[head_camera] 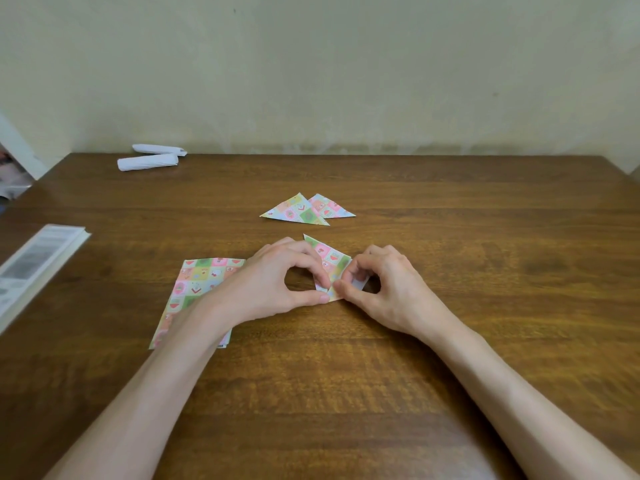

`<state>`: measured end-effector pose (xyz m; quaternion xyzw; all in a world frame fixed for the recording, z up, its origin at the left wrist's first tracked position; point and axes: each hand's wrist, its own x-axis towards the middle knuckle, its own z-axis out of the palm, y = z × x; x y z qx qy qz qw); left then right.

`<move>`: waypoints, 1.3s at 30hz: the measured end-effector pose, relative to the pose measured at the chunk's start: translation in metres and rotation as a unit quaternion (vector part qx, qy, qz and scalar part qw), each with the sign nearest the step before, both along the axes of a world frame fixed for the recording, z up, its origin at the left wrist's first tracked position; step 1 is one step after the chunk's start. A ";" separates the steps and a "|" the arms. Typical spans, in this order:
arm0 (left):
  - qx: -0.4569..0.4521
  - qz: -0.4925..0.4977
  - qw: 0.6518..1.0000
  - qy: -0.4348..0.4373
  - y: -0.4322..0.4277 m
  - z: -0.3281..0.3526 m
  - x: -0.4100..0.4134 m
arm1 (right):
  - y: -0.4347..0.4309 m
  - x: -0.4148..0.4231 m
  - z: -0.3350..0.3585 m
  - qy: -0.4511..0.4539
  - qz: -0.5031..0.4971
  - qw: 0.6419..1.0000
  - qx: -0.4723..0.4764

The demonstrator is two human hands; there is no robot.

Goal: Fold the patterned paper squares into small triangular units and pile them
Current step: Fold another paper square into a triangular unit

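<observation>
The half-folded paper (329,256) lies on the tabletop (467,237) between the two hands, its far point aimed at about eleven o'clock, and the step in hand looks like bringing a near flap over to close the triangle. To do it well, the folding edge should be matched to the edge beneath before any pressure goes on; then the crease is best set by pressing down against the wood and running a fingertip from the middle outward, so the thin sheet does not skew. The left hand (277,275) pinches the paper's near edge between thumb and forefinger, the two forming a ring, its other fingers curled over the sheet's left side. The right hand (377,285) pinches the near corner likewise, a sliver of white underside showing inside its curl. Both forearms reach in low from five and seven o'clock, wrists near the surface. Two finished triangles (301,209) overlap at twelve o'clock from the hands; the stack of patterned squares (197,282) waits at eight o'clock, partly under the left forearm.
</observation>
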<state>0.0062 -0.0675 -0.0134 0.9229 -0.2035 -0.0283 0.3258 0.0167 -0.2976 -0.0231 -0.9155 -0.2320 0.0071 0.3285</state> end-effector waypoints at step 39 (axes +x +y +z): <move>0.003 -0.022 0.999 0.023 0.002 0.006 -0.004 | 0.012 -0.008 -0.001 -0.013 -0.043 0.998 -0.034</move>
